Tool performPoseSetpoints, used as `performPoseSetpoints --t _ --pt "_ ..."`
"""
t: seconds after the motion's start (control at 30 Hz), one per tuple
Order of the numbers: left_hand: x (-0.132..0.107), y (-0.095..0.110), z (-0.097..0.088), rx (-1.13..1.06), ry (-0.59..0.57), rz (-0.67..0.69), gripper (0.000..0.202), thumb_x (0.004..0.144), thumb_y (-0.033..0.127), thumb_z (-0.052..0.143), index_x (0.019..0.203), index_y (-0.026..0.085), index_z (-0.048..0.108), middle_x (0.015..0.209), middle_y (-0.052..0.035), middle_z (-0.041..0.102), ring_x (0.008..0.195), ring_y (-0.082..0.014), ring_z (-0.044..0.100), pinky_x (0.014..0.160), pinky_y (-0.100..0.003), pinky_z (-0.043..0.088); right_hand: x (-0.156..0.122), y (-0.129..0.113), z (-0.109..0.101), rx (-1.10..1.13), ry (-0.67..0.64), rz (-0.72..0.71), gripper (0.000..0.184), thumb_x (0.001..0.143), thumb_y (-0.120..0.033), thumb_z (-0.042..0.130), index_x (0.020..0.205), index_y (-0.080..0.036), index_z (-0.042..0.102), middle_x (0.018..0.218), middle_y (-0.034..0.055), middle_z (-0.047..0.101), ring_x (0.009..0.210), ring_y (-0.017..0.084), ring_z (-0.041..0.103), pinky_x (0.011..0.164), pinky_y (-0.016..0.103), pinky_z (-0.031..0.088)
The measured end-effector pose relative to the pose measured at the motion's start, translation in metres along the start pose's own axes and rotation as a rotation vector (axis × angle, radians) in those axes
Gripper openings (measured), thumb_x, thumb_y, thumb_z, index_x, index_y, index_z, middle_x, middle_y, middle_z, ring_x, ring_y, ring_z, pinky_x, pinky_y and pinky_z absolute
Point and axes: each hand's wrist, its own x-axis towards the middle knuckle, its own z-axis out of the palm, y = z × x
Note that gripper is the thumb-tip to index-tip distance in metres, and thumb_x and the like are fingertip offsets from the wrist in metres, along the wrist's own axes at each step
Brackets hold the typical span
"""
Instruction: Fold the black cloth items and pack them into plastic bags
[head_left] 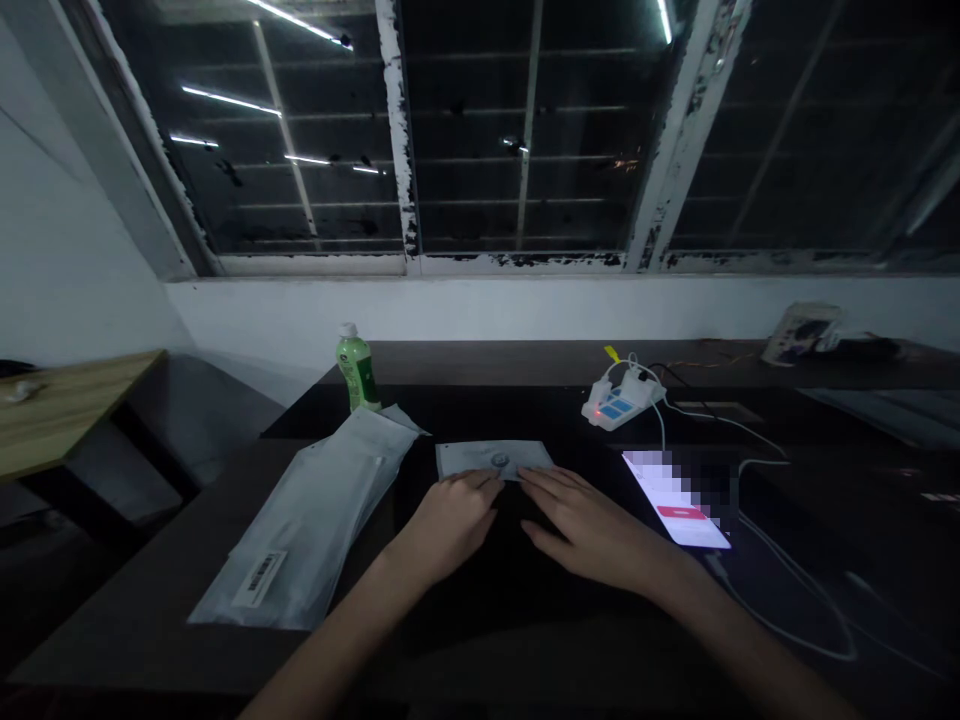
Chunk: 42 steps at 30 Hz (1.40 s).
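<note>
A small pale flat packet (465,457) with a round mark near its middle lies on the dark table in front of me. My left hand (455,522) rests its fingers on the near edge of this packet, palm down, thumb pointing inward. Beside it, my right hand (589,520) touches the packet's near right part with outstretched fingers, its thumb held apart below. Neither hand is wrapped around anything. The fingers cover the packet's near edge. To the left lie several stacked translucent plastic bags (315,510), the top one bearing a barcode label (260,579).
A green bottle (356,368) with a white cap stands behind the bags. On the right are a lit phone (679,500), its white cable (821,590) and a white power strip (621,402). A box (801,333) sits farther back, below the windows. A wooden table (82,400) stands left.
</note>
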Motion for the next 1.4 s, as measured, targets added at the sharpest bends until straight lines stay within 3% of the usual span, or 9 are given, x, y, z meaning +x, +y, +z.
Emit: performPoseSetpoints --t 0.23,0.4,0.5,0.63,0.77,0.93,1.07,1.2,1.4 --pt "0.0 -0.002 0.007 -0.049 0.117 -0.021 0.028 0.081 -0.001 0.05 0.099 0.019 0.057 0.097 -0.0036 0.065 0.092 -0.0204 0.065 0.08 -0.033 0.056 0.006 0.002 0.015 -0.14 0.083 -0.067 0.024 0.085 -0.01 0.054 0.106 -0.013 0.064 0.112 0.0146 0.067 0.105 0.028 0.063 0.098 0.046 0.048" --pt "0.003 0.004 0.009 0.022 0.1 -0.037 0.026 0.08 -0.002 0.052 0.097 0.018 0.051 0.097 -0.0054 0.06 0.093 -0.0233 0.062 0.078 -0.036 0.056 0.01 0.001 0.023 -0.181 0.125 0.018 0.035 0.073 0.008 0.04 0.092 -0.017 0.055 0.091 0.0076 0.061 0.084 0.022 0.06 0.077 0.036 0.053" --pt "-0.002 0.001 0.007 0.036 0.085 -0.068 0.029 0.083 0.016 0.065 0.109 0.016 0.053 0.111 -0.0113 0.061 0.106 -0.0291 0.061 0.087 -0.045 0.055 0.012 0.003 0.024 -0.145 0.148 0.106 0.037 0.07 0.009 0.04 0.093 -0.017 0.052 0.092 0.0084 0.06 0.087 0.023 0.06 0.079 0.036 0.052" --pt "-0.023 -0.01 0.006 -0.019 0.045 -0.029 0.06 0.088 0.038 0.065 0.139 0.017 0.041 0.144 -0.0188 0.046 0.132 -0.0332 0.048 0.103 -0.05 0.048 0.006 0.008 0.023 -0.092 0.095 0.078 0.047 0.074 -0.006 0.057 0.118 -0.016 0.049 0.117 0.0133 0.058 0.11 0.029 0.057 0.092 0.045 0.049" --pt "-0.038 -0.017 0.011 0.039 0.016 0.001 0.048 0.092 0.018 0.056 0.139 0.017 0.044 0.14 -0.0152 0.054 0.126 -0.0273 0.056 0.1 -0.043 0.051 0.002 0.008 0.027 -0.104 0.069 0.024 0.05 0.08 -0.017 0.058 0.129 -0.016 0.047 0.128 0.0147 0.056 0.118 0.031 0.054 0.097 0.047 0.048" --pt "-0.028 -0.015 0.006 0.128 -0.036 0.0 0.031 0.09 0.004 0.048 0.117 0.015 0.056 0.109 -0.0087 0.07 0.096 -0.0235 0.068 0.083 -0.037 0.057 0.013 0.004 0.031 -0.256 0.01 0.028 0.035 0.073 0.007 0.043 0.099 -0.013 0.057 0.098 0.0104 0.064 0.091 0.024 0.064 0.08 0.037 0.054" --pt "-0.015 -0.011 0.004 0.173 -0.024 -0.092 0.02 0.087 0.001 0.046 0.095 0.017 0.056 0.097 -0.0068 0.063 0.089 -0.0225 0.062 0.073 -0.033 0.055 0.022 0.0 0.033 -0.271 0.07 0.07 0.041 0.069 0.012 0.04 0.096 -0.016 0.053 0.094 0.0082 0.062 0.082 0.021 0.065 0.073 0.032 0.053" --pt "-0.012 -0.015 0.014 0.14 0.011 -0.148 0.027 0.081 -0.002 0.046 0.096 0.019 0.053 0.102 -0.0071 0.057 0.094 -0.0225 0.058 0.081 -0.035 0.054 0.023 0.0 0.038 -0.271 0.016 0.131 0.039 0.074 0.006 0.049 0.107 -0.015 0.05 0.096 0.0092 0.063 0.078 0.023 0.066 0.066 0.034 0.053" --pt "-0.036 -0.035 0.009 -0.079 0.063 -0.259 0.047 0.078 0.024 0.066 0.121 0.021 0.047 0.124 -0.0112 0.049 0.113 -0.0294 0.055 0.093 -0.044 0.05 0.016 0.001 0.03 -0.055 0.115 0.03 0.024 0.082 -0.024 0.065 0.1 -0.018 0.051 0.105 0.01 0.059 0.1 0.027 0.059 0.088 0.043 0.051"
